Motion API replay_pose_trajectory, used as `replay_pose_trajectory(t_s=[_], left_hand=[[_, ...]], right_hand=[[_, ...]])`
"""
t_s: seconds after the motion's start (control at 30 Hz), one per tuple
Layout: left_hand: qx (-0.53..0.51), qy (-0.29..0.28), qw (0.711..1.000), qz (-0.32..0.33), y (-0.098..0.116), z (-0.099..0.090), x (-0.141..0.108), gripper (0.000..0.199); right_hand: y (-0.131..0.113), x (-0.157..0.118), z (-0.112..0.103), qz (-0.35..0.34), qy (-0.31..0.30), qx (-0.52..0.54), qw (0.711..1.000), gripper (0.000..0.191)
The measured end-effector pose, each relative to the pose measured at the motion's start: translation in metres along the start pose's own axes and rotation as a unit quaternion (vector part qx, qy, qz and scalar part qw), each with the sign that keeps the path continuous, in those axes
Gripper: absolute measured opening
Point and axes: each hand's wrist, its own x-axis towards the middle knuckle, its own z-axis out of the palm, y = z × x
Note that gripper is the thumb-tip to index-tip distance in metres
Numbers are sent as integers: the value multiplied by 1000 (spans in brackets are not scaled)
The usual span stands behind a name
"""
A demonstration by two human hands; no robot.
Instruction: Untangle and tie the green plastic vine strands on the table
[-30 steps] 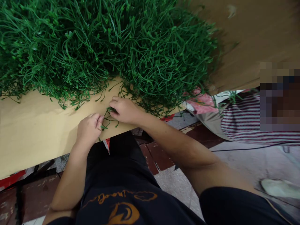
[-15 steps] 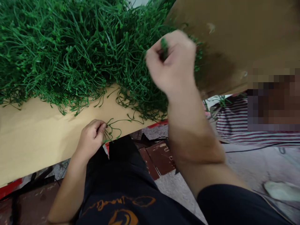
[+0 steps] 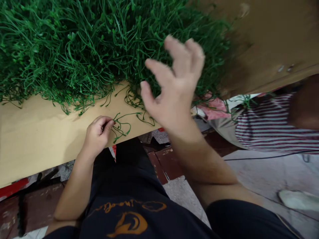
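A large heap of green plastic stems (image 3: 82, 49) covers the far part of the table. My left hand (image 3: 98, 134) is closed near the table's front edge, pinching a small green sprig (image 3: 121, 126) whose thin branches spread to the right. My right hand (image 3: 175, 83) is open over the right part of the heap, fingers apart and slightly blurred, with nothing visible in it. The palm side is hidden, so contact with the stems is unclear.
The tan tabletop (image 3: 42, 139) runs along the front of the heap. A brown board (image 3: 269, 33) stands at the upper right. Beside it a person in a striped garment (image 3: 264, 132) is partly visible. Pink material (image 3: 214, 108) lies near the right end.
My right hand has opened from a closed shape that had something green in it, and has moved slightly left and down. My left hand keeps its pinch on the sprig.
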Motion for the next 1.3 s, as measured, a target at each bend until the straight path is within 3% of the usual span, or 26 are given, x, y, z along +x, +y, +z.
replay_pose_trajectory(t_s=[0.13, 0.27, 0.37, 0.57, 0.8, 0.9, 1.0, 1.07, 1.2, 1.3], left_hand=[[-9, 13, 1000, 4, -2, 1, 3, 17], [-17, 30, 999, 14, -3, 3, 4, 16], [-21, 38, 999, 20, -1, 3, 4, 17], [-7, 26, 999, 21, -3, 0, 1, 17], [68, 11, 997, 35, -3, -2, 0, 17], [69, 12, 997, 27, -2, -3, -1, 17], [61, 13, 998, 13, -1, -3, -2, 17], [57, 6, 998, 11, -1, -2, -2, 17], [63, 10, 998, 20, 0, -1, -2, 15], [70, 18, 997, 35, 0, -2, -1, 15]], right_hand=[[-13, -15, 18, -9, -86, 167, 982, 22], [-24, -27, 24, -8, -283, 301, 911, 30], [-30, -33, 26, 11, -365, 334, 869, 28], [-20, -28, 33, 26, -410, 394, 822, 17], [-13, -26, 35, 51, -405, 421, 810, 14], [-15, -27, 35, 105, -441, 450, 769, 3], [-17, -27, 35, 148, -468, 474, 731, 6], [-18, -28, 36, 146, -462, 467, 739, 6], [-20, -31, 39, 98, -384, 415, 819, 5], [-19, -34, 44, 73, -357, 390, 846, 7]])
